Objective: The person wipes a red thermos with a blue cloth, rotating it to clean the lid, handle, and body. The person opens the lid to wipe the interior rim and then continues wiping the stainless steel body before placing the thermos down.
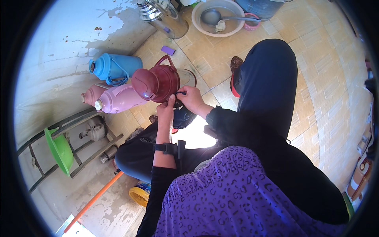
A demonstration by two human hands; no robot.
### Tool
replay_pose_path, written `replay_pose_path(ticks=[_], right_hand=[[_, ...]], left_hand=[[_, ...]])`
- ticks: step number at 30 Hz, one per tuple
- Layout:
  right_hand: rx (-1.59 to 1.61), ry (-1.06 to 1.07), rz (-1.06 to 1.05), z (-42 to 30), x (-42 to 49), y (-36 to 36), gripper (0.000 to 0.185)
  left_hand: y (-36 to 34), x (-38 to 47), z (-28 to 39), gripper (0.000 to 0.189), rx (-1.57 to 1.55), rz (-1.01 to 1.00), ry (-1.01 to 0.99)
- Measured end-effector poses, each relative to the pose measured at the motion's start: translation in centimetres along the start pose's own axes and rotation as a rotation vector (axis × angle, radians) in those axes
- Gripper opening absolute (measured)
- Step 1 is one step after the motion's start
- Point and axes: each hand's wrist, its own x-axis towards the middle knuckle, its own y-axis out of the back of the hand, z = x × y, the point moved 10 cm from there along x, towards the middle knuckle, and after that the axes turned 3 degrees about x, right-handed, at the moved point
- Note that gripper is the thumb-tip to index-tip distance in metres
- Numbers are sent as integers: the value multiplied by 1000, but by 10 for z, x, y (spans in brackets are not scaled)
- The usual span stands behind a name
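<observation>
A dark red vacuum flask (163, 81) with a lid and a loop handle stands before me on the tiled floor. My left hand (165, 110) grips it at its near side, thumb up against the red shell; most of its fingers are hidden. Close beside it, my right hand (192, 99) pinches a small dark piece (181, 93) against the flask's side. What this piece is, and how it joins the flask, cannot be made out. A black strap (167, 148) with a fitting circles my left wrist.
Left lie a blue flask (124, 67) and pink flasks (123, 99). A metal flask (171, 22), a basin (195, 20) holding a ladle (210, 17), and a purple block (168, 50) are farther off. A rack (97, 142) holds a green basin (60, 152) and a kettle (96, 129).
</observation>
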Motion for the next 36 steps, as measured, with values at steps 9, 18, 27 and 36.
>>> replay_pose_path(ticks=[9, 18, 27, 36], right_hand=[[-23, 8, -28, -6, 7, 3, 22], [117, -25, 147, 6, 28, 22, 23], [361, -74, -32, 0, 81, 15, 18], [455, -183, 19, 11, 77, 6, 16]], left_hand=[[3, 9, -8, 49, 70, 0, -11], [4, 12, -11, 52, 61, 27, -57], [-2, 16, -23, 52, 101, -73, 55], [-4, 19, -23, 54, 56, -56, 45]])
